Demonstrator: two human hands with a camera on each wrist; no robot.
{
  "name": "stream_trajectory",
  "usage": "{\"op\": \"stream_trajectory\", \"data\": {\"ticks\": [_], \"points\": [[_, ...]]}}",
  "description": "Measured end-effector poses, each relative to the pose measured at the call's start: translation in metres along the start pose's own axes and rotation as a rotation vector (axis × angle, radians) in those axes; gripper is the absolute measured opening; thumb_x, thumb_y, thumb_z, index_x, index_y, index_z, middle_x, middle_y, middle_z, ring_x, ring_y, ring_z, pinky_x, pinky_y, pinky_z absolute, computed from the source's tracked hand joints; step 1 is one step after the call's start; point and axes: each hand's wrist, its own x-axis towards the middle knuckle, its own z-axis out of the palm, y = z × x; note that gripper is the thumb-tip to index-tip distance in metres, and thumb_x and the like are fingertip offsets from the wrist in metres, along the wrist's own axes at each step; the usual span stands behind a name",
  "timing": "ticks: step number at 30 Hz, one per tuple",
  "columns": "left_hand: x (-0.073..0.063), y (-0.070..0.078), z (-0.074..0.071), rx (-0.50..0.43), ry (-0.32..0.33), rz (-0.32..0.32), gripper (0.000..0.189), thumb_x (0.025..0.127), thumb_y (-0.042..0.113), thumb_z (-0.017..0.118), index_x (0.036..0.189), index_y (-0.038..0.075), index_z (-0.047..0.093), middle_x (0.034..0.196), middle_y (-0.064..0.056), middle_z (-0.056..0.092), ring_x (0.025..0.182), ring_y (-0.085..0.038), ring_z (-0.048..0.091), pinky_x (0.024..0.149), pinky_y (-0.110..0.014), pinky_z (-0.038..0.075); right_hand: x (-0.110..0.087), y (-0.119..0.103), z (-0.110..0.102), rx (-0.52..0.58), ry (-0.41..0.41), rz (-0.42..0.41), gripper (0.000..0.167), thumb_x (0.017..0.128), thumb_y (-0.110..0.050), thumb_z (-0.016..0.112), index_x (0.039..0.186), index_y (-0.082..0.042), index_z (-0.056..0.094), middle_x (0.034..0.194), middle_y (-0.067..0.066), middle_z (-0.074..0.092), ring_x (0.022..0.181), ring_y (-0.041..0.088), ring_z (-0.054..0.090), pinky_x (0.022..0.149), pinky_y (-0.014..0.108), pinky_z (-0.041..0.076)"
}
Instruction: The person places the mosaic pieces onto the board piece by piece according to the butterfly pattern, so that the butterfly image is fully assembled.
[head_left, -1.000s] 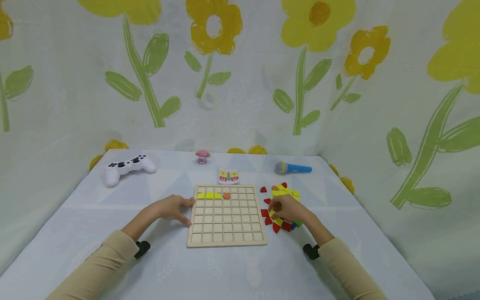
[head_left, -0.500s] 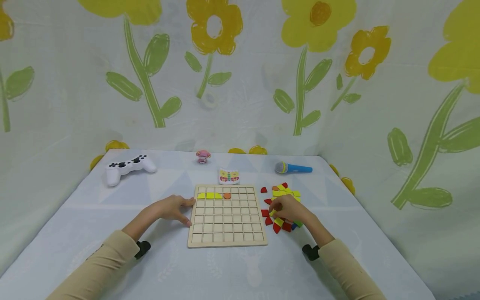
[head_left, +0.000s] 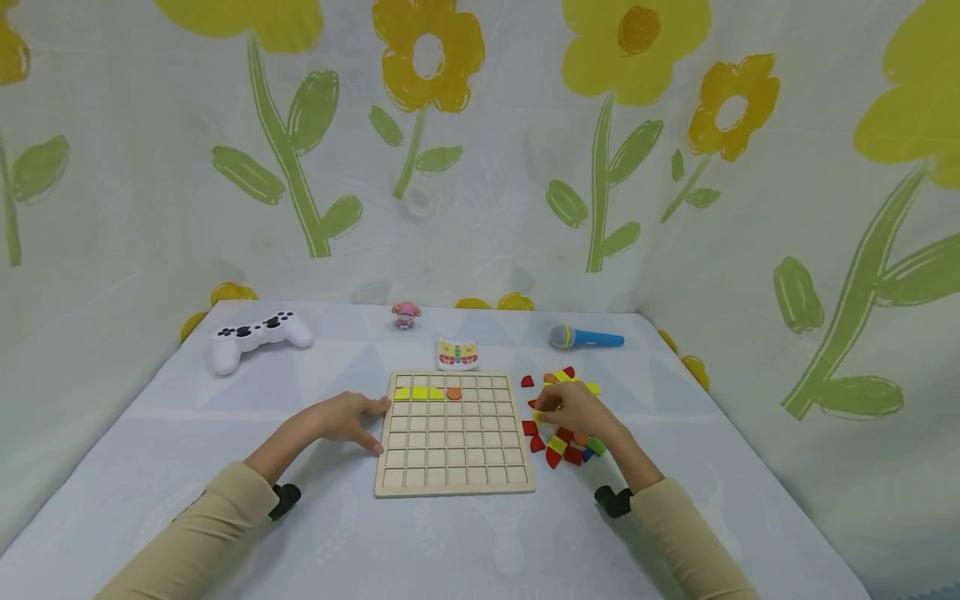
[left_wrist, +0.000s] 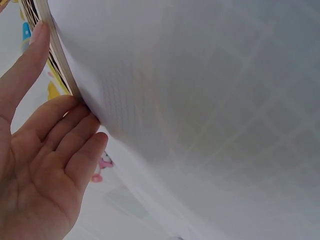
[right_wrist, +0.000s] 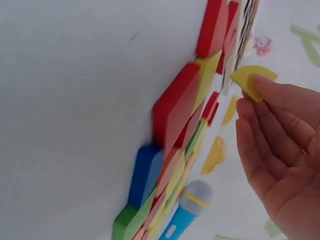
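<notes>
My right hand (head_left: 579, 410) pinches a yellow quarter-circle tile (right_wrist: 244, 76) between thumb and fingertips, raised above the loose tiles in the right wrist view. Beneath and around that hand lies a scatter of red, yellow, green, blue and orange tiles (head_left: 557, 444). At the left edge of the wooden grid board (head_left: 456, 457), my left hand (head_left: 347, 419) rests with thumb and fingertips spread along the side. In the board's upper left cells sit several yellow tiles (head_left: 420, 393) in a row, then an orange round tile (head_left: 453, 393).
Just behind the board is a butterfly pattern card (head_left: 457, 356). A white game controller (head_left: 258, 337) lies at the back left, a small pink figurine (head_left: 406, 315) at the back, and a blue toy microphone (head_left: 588, 337) at the back right. A flowered curtain hangs behind the table.
My right hand has lifted slightly away from the pile with the yellow tile, uncovering more red and orange tiles below it. The left hand and the board have stayed in place.
</notes>
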Motion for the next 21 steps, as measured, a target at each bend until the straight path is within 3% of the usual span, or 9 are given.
{"op": "stream_trajectory", "data": {"ticks": [8,15,21], "points": [[-0.001,-0.001,0.001,-0.003,0.006,0.009,0.086,0.072,0.035,0.084,0.141,0.002,0.046,0.146,-0.019,0.041,0.135,-0.044,0.034,0.106,-0.058,0.03,0.015,-0.009,0.006,0.064,0.042,-0.064,0.007,0.086,-0.008,0.072,0.092,-0.01,0.069,0.085,-0.004,0.066,0.08,0.013,0.062,0.075,0.028,0.054],[0.0,-0.002,0.001,0.0,0.003,0.004,0.086,0.072,0.035,0.084,0.142,0.002,0.046,0.146,-0.02,0.041,0.134,-0.043,0.034,0.105,-0.058,0.031,0.035,-0.024,0.014,0.111,0.039,-0.068,0.019,0.088,-0.007,0.069,0.107,-0.009,0.072,0.09,0.0,0.068,0.08,0.015,0.062,0.074,0.028,0.054],[0.0,-0.002,0.003,-0.006,0.008,-0.006,0.086,0.072,0.035,0.084,0.142,0.003,0.045,0.146,-0.02,0.041,0.135,-0.043,0.034,0.106,-0.057,0.031,0.052,-0.038,0.024,0.16,0.028,-0.036,0.012,0.088,-0.007,0.069,0.099,-0.011,0.071,0.09,0.0,0.07,0.083,0.015,0.065,0.073,0.029,0.054]]}}
